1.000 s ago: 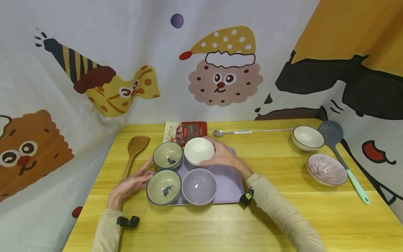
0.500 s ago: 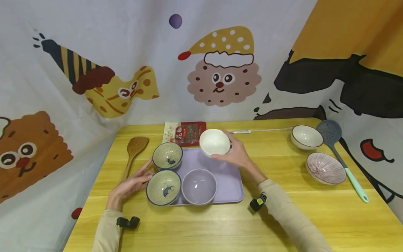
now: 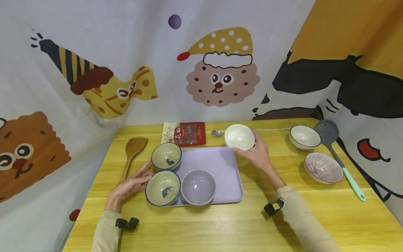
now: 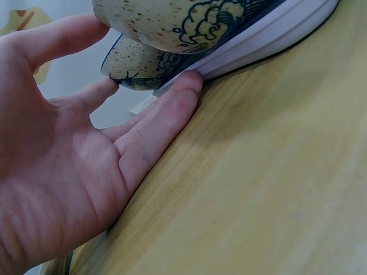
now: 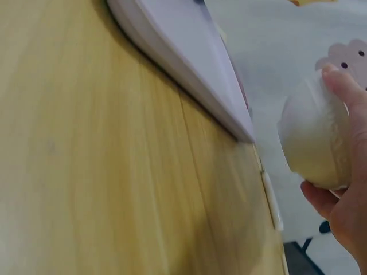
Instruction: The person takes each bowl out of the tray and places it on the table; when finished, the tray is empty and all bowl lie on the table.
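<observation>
My right hand (image 3: 258,150) grips a white bowl (image 3: 240,137) by its side, holding it in the air past the lilac tray's far right corner. The right wrist view shows thumb and fingers around the white bowl (image 5: 314,134), clear of the table. At the tray's left edge my left hand (image 3: 130,185) touches two speckled bowls with blue fish, the far one (image 3: 166,156) and the near one (image 3: 162,188). Its fingers are extended along the bowls and the tray side (image 4: 246,57) in the left wrist view. A purple bowl (image 3: 198,187) stands on the lilac tray (image 3: 225,175).
Left of the tray lies a wooden spatula (image 3: 133,150). Behind it are a red spice packet (image 3: 189,134) and a spoon (image 3: 218,133). At right stand a white dark-rimmed bowl (image 3: 304,136) and a pink-striped bowl (image 3: 324,168), beside a slotted skimmer (image 3: 338,154).
My right hand has lifted the white bowl off the tray's far side and carried it right, uncovering the tray there. The left hand has stayed at the speckled bowls.
</observation>
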